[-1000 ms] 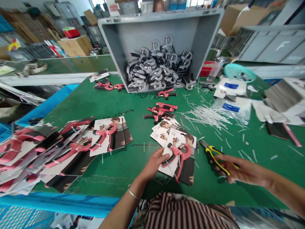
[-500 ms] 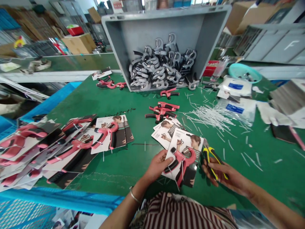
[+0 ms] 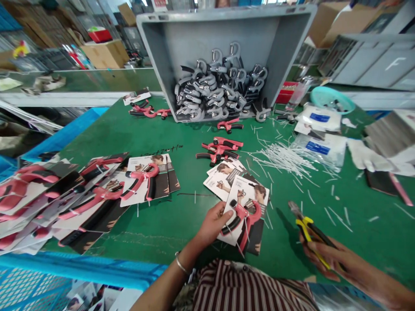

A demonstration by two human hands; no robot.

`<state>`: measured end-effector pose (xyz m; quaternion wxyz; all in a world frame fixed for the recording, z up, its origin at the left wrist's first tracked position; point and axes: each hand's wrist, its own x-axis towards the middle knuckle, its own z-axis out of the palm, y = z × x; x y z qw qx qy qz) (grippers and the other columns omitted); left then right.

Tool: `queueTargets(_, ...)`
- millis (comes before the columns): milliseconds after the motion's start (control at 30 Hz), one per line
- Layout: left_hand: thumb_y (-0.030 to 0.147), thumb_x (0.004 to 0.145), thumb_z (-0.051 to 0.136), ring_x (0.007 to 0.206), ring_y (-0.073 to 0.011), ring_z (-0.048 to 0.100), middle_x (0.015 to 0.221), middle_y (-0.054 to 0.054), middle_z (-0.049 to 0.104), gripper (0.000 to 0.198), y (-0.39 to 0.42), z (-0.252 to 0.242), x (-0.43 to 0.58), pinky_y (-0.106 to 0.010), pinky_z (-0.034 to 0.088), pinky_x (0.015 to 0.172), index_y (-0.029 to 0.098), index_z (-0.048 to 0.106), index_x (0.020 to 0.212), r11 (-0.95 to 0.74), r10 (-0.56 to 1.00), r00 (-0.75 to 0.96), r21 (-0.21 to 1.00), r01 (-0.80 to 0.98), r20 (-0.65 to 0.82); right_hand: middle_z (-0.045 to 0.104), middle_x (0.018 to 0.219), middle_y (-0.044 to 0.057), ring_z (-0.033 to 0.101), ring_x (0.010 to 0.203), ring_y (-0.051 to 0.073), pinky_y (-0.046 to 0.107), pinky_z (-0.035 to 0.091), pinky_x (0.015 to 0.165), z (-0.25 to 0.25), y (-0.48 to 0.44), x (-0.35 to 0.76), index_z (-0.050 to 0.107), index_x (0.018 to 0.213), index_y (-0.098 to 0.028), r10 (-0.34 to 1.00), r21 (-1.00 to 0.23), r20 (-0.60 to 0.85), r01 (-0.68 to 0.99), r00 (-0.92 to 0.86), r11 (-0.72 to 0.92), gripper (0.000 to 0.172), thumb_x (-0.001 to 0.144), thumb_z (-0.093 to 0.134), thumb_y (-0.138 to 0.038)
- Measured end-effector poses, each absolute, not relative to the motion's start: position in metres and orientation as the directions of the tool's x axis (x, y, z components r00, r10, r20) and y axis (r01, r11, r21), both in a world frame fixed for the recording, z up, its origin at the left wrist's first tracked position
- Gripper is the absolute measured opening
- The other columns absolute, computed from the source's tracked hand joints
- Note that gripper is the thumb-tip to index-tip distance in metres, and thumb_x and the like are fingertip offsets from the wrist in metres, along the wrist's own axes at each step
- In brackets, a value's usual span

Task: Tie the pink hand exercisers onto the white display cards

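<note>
My left hand [image 3: 216, 222] pinches the left edge of a printed backing card [image 3: 247, 194], which carries a pink and black hand grip strengthener [image 3: 249, 214] tied on with white cable ties. In my right hand [image 3: 333, 255] is a pair of yellow and black cutting pliers [image 3: 306, 224], held above the table to the right of the card, its jaws pointing up and left. More printed cards [image 3: 218, 181] lie just behind the held one. Several loose pink hand grips [image 3: 218, 151] are heaped beyond those cards.
A grey crate [image 3: 227, 39] full of grey hand grips stands tipped at the back. White cable ties [image 3: 285, 157] are piled on the right, with cut bits scattered around. Carded grips [image 3: 94, 203] are stacked at the left. A turquoise bowl [image 3: 332, 97] sits at the back right.
My right hand has drawn the pliers away from the card, to the right and toward me. My left hand keeps its hold on the card, nearly in place.
</note>
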<state>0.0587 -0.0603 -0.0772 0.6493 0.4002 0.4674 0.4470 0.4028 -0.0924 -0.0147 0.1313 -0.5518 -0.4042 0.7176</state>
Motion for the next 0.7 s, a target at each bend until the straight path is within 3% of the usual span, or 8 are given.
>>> queueTargets(67, 0.042, 0.081, 0.069, 0.086, -0.0199, 0.062, 0.090, -0.002, 0.069, 0.028, -0.061, -0.077, 0.059, -0.028, 0.047, 0.078, 0.018, 0.064, 0.095, 0.286, 0.953, 0.167, 0.935, -0.209, -0.254, 0.055, 0.076, 0.001, 0.051, 0.062, 0.013, 0.019, 0.041, 0.045, -0.010, -0.095, 0.389, 0.060, 0.102, -0.021, 0.581, -0.705, -0.706, 0.325, -0.406, -0.630, 0.036, 0.086, 0.061, -0.053)
queueTargets(267, 0.039, 0.083, 0.067, 0.093, -0.0208, 0.062, 0.098, -0.003, 0.070, 0.026, -0.062, -0.078, 0.059, -0.029, 0.047, 0.084, 0.019, 0.065, 0.100, 0.267, 0.958, 0.163, 0.941, -0.207, -0.236, 0.062, 0.099, 0.006, 0.061, 0.080, 0.018, 0.025, 0.052, 0.060, -0.008, -0.090, 0.354, 0.055, 0.120, -0.022, 0.352, -0.658, -0.711, 0.398, -0.609, -0.639, 0.046, 0.088, 0.060, -0.054)
queueTargets(700, 0.038, 0.083, 0.067, 0.091, -0.0209, 0.063, 0.100, -0.004, 0.070, 0.026, -0.061, -0.080, 0.060, -0.029, 0.048, 0.083, 0.019, 0.065, 0.101, 0.269, 0.959, 0.144, 0.940, -0.210, -0.242, 0.066, 0.103, 0.009, 0.064, 0.091, 0.023, 0.035, 0.056, 0.072, 0.004, -0.084, 0.358, 0.058, 0.120, -0.021, 0.237, -0.665, -0.694, 0.479, -0.680, -0.572, 0.043, 0.090, 0.058, -0.052)
